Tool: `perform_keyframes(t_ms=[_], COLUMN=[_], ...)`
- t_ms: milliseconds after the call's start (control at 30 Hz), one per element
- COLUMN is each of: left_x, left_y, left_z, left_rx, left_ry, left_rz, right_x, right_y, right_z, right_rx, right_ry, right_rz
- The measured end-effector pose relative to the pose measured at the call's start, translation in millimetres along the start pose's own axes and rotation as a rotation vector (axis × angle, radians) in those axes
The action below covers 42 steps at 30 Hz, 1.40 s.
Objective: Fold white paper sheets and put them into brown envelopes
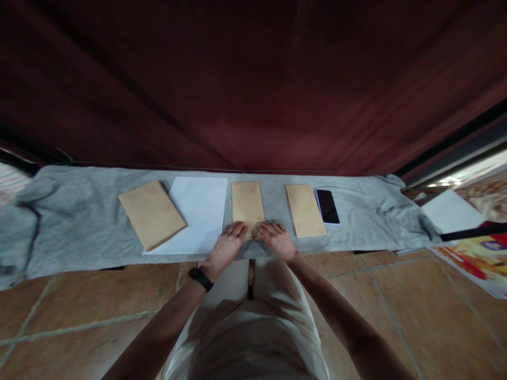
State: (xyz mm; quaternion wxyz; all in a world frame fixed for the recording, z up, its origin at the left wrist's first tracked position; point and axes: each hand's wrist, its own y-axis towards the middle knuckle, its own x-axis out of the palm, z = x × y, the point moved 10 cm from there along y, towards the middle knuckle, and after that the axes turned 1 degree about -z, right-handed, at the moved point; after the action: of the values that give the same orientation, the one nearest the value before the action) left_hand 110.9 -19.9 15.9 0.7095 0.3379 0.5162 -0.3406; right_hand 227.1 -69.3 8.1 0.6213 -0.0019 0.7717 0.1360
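Observation:
A tan paper envelope (247, 203) lies upright in front of me, with small reddish print near its top right corner. At its near end, a thin pale line runs across between my hands. My left hand (231, 240) rests on the lower left corner, fingers stretched out and lying flat. On the lower right corner my right hand (277, 240) lies the same way, fingers extended and close together. Both sets of fingertips touch the envelope, and neither hand is wrapped round it. The undersides of the fingers are hidden.
To the left, a stack of tan envelopes (152, 214) partly covers white paper (200, 211). Another envelope (304, 210) and a phone (328, 206) lie to the right. Grey cloth (368, 211) covers the narrow surface; a dark red curtain (253, 105) hangs behind it.

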Motion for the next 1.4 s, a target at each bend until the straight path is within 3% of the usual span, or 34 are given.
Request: perform_keyframes(t_ms=[533,767,1000,1200,1400], left_x=[2,-1,-4,3,16], left_y=[0,3,61,123,141], left_z=[-1,-4,4,-33,-53], left_rx=[-0.001,-0.052,0.004,-0.008,0.06], left_ry=[0.063,0.067,0.012,0.057,0.123], left_rz=[-0.023,0.072,0.181,0.115,0.056], right_x=[1,-1,-4,-8,-9], right_y=[-2,-4,-2,-2,-2], right_z=[0,-1,-4,-6,-6], right_rx=[0.053,0.084,0.068,0.038,0.035], right_ry=[0.015,0.069,0.11,0.153,0.192], right_rz=[0.005,0.071,0.143,0.158,0.164])
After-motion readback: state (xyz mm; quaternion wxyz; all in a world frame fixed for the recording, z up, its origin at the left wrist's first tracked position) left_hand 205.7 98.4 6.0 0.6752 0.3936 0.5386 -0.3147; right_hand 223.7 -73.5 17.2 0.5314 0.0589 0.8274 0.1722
